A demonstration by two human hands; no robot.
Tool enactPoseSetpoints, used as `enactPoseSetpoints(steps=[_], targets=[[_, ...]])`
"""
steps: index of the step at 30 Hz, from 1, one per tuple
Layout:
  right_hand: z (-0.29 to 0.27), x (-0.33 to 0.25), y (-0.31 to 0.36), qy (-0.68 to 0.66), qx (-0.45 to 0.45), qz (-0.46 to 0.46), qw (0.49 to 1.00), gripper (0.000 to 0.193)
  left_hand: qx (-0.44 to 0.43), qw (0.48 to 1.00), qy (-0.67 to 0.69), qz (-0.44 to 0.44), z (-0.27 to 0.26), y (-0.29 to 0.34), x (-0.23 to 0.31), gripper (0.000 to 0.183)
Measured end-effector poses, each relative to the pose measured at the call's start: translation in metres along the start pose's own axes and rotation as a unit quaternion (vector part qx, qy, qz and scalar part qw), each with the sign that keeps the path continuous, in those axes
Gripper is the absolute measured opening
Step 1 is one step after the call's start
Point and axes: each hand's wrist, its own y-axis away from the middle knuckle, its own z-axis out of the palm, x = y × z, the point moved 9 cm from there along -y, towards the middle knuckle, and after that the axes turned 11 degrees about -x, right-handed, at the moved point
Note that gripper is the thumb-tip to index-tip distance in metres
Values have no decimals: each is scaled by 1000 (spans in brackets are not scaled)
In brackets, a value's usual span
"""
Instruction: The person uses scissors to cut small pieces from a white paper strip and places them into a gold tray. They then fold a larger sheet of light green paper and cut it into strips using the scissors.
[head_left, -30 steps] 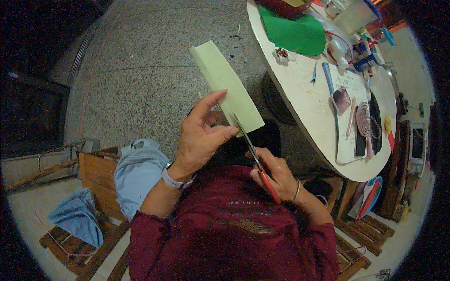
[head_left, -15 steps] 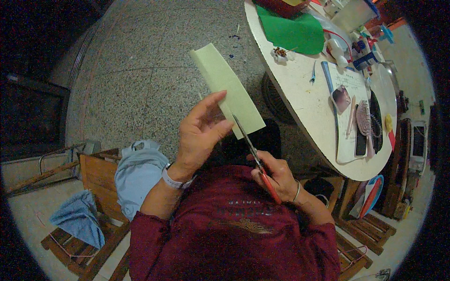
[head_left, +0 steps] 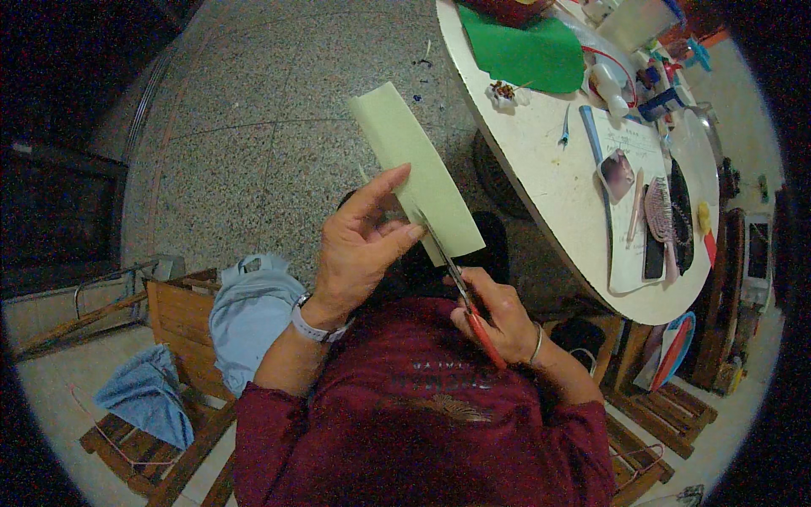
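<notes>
Between the thumb and fingers of my left hand (head_left: 365,238) is a strip of pale green paper (head_left: 414,160), pinched at its left edge and held above my lap. Its far end slants up and to the left, over the floor. My right hand (head_left: 497,317) grips red-handled scissors (head_left: 476,319), whose blades point up and left into the near end of the paper. The cut runs close to my left thumb. Part of the blades is hidden by the paper.
The white table (head_left: 549,203) curves along my right, holding green sheet (head_left: 528,51), a notebook (head_left: 625,262), a hairbrush (head_left: 657,211) and small tweezers-like tool (head_left: 565,127). Left of me, a light blue backpack (head_left: 258,317) and folded blue cloth (head_left: 148,393) rest on wooden chairs.
The paper has shifted slightly right and down, and its near part now bows outward. The scissor blades sit further along its near end. Both hands keep their grip.
</notes>
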Motion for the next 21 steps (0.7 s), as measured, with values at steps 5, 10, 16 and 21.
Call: enactPoseSetpoints(steps=[5,10,16,21], targets=[[4,9,4,-32,9,17,999,36,-15,1000,22,5,3,-2,0,59],[3,11,6,-12,18,9,1000,33,-12,999,32,-5,5,-3,-1,59],[3,13,6,-11,28,7,1000,33,14,1000,-6,-12,-3,-4,-4,49],[2,9,5,-5,21,8,1000,34,23,999,19,-23,-5,-4,-5,54]])
